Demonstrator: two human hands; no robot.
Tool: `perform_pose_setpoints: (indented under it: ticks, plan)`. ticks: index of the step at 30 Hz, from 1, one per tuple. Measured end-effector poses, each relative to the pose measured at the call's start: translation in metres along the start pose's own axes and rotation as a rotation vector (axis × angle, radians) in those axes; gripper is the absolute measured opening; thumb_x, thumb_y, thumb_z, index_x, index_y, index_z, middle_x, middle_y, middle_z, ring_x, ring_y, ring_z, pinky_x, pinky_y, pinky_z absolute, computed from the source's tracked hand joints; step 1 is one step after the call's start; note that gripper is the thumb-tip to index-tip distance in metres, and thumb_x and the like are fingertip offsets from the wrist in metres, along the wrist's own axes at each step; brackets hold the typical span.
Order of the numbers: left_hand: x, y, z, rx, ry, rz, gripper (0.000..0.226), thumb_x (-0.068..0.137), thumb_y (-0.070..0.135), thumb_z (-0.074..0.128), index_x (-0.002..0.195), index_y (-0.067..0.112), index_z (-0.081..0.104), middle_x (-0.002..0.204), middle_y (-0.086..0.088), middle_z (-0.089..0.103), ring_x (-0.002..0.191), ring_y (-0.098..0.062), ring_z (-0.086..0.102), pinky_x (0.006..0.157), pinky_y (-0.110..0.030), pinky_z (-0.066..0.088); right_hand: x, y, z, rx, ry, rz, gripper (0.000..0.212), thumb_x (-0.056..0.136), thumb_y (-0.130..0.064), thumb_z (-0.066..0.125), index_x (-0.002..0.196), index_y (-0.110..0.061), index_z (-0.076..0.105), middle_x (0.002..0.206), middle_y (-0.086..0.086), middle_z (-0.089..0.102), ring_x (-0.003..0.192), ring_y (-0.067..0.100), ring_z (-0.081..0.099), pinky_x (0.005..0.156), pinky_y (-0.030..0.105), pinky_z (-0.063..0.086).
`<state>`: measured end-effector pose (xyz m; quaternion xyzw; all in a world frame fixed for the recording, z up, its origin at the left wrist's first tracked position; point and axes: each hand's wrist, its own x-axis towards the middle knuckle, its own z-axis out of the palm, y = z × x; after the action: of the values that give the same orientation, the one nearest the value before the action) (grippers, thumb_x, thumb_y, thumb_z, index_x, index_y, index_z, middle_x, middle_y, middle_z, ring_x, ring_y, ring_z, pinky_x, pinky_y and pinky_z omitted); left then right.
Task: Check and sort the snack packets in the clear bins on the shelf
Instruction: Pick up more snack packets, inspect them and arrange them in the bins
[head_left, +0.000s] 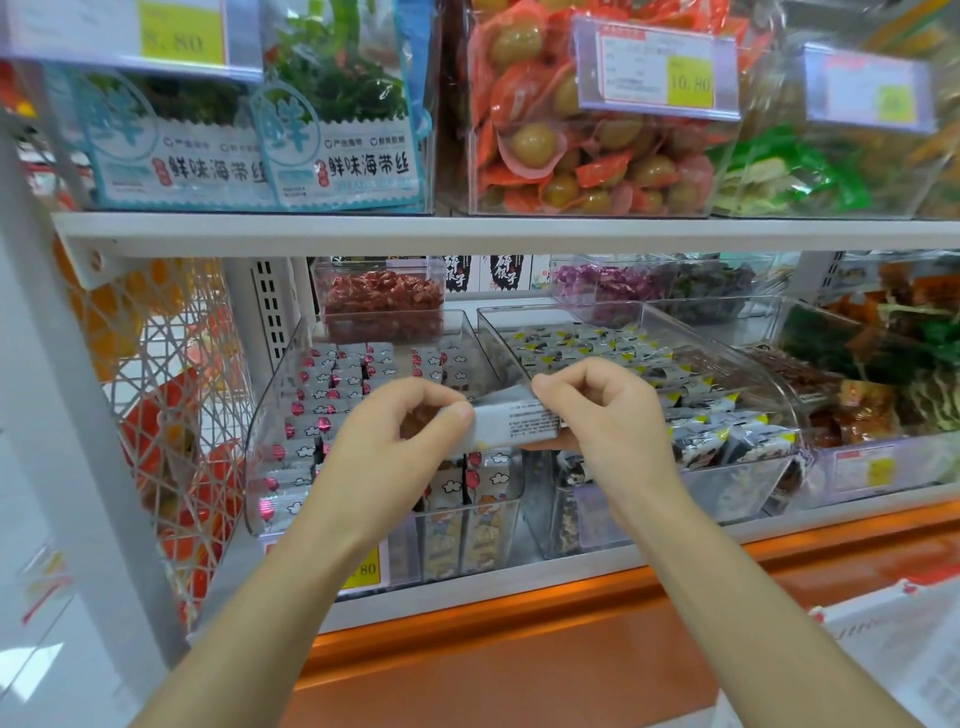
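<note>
snack packet (511, 423) pinched between both hands, above bins.

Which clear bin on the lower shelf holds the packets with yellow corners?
The middle bin, behind the right hand. The left bin holds red-marked packets instead.

Single view, head-worn, wide-angle. Faces forward and slightly down at store shelf (467, 232). Very near: forearms rise from bottom edge, left hand (395, 441) and right hand (608, 415) meet on packet (506, 423) near frame centre, before clear bins (275, 415). Lower tier seen from above, upper tier front-on. Edges bowed and blurred by lens.
</note>
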<state>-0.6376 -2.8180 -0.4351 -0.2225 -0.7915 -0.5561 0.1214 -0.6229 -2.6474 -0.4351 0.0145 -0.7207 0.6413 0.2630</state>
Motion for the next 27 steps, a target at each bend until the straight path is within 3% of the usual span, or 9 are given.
perform_pose_setpoints:
  ticks: [3, 4, 6, 10, 14, 18, 21, 24, 27]
  plan:
    - [0.004, -0.002, -0.004, -0.038, 0.002, -0.071, 0.015, 0.084, 0.028, 0.06, 0.074, 0.021, 0.068, 0.076, -0.002, 0.067, 0.064, -0.016, 0.057, 0.063, -0.028, 0.05, -0.001, -0.001, 0.001, -0.014, -0.047, -0.004, 0.022, 0.086, -0.01, 0.064, 0.066, -0.006, 0.058, 0.078, 0.014, 0.065, 0.07, 0.015, 0.067, 0.057, 0.031, 0.059]
    - [0.006, -0.003, -0.007, -0.058, -0.004, -0.082, 0.02, 0.084, 0.029, 0.061, 0.071, 0.015, 0.067, 0.075, -0.011, 0.065, 0.061, -0.022, 0.055, 0.06, -0.028, 0.049, -0.002, -0.001, 0.001, -0.011, -0.063, 0.0, 0.022, 0.086, -0.01, 0.064, 0.066, -0.005, 0.059, 0.076, 0.012, 0.066, 0.07, 0.015, 0.068, 0.056, 0.031, 0.059]
    - [0.007, -0.003, -0.012, -0.065, 0.007, -0.078, 0.03, 0.085, 0.028, 0.062, 0.066, 0.004, 0.063, 0.065, -0.02, 0.056, 0.055, -0.02, 0.052, 0.053, -0.011, 0.043, -0.003, -0.001, 0.002, 0.0, -0.093, 0.007, 0.021, 0.086, -0.01, 0.064, 0.066, -0.005, 0.059, 0.071, 0.005, 0.065, 0.067, 0.012, 0.068, 0.054, 0.03, 0.058]
    - [0.006, 0.0, -0.016, -0.08, -0.014, -0.089, 0.043, 0.089, 0.018, 0.061, 0.05, 0.003, 0.05, 0.041, 0.002, 0.047, 0.045, -0.002, 0.055, 0.048, -0.003, 0.041, -0.003, -0.001, 0.002, 0.037, -0.116, 0.015, 0.022, 0.087, -0.009, 0.064, 0.065, -0.006, 0.059, 0.065, -0.002, 0.065, 0.064, 0.011, 0.067, 0.052, 0.027, 0.056]
    - [0.007, 0.0, -0.016, -0.065, -0.028, -0.091, 0.044, 0.09, 0.021, 0.059, 0.047, 0.013, 0.052, 0.041, 0.008, 0.048, 0.046, -0.001, 0.058, 0.048, -0.008, 0.046, -0.003, 0.0, 0.003, 0.049, -0.112, 0.018, 0.023, 0.087, -0.009, 0.063, 0.064, -0.008, 0.059, 0.063, -0.004, 0.065, 0.065, 0.01, 0.067, 0.053, 0.029, 0.057]
    - [0.006, -0.001, -0.014, -0.032, -0.018, -0.074, 0.031, 0.092, 0.03, 0.053, 0.075, 0.01, 0.07, 0.066, -0.01, 0.062, 0.057, -0.011, 0.058, 0.054, -0.017, 0.048, -0.003, 0.001, 0.003, 0.055, -0.053, 0.023, 0.023, 0.087, -0.009, 0.063, 0.064, -0.008, 0.059, 0.063, -0.005, 0.065, 0.067, 0.01, 0.068, 0.053, 0.03, 0.058]
    - [0.004, -0.002, -0.01, 0.055, -0.081, -0.027, 0.025, 0.086, 0.04, 0.054, 0.104, 0.031, 0.069, 0.083, 0.005, 0.068, 0.069, -0.005, 0.059, 0.063, -0.02, 0.05, -0.001, 0.003, 0.003, 0.103, 0.021, 0.036, 0.025, 0.087, -0.009, 0.064, 0.063, -0.008, 0.058, 0.069, 0.003, 0.066, 0.068, 0.013, 0.069, 0.053, 0.03, 0.057]
    - [0.004, -0.007, -0.004, 0.288, -0.115, 0.058, 0.056, 0.083, 0.038, 0.062, 0.135, 0.033, 0.045, 0.116, 0.018, 0.057, 0.097, 0.003, 0.054, 0.079, -0.01, 0.044, -0.001, 0.005, 0.003, 0.135, 0.066, 0.04, 0.024, 0.088, -0.013, 0.063, 0.064, -0.008, 0.06, 0.068, 0.002, 0.067, 0.068, 0.013, 0.069, 0.054, 0.028, 0.057]
    - [0.005, -0.011, -0.002, 0.272, -0.05, 0.067, 0.043, 0.09, 0.03, 0.057, 0.132, 0.03, 0.049, 0.108, 0.017, 0.062, 0.09, 0.002, 0.057, 0.071, -0.01, 0.046, -0.001, 0.006, 0.004, 0.179, -0.015, 0.042, 0.016, 0.091, -0.016, 0.059, 0.081, -0.01, 0.069, 0.079, 0.002, 0.072, 0.078, 0.014, 0.071, 0.062, 0.027, 0.058]
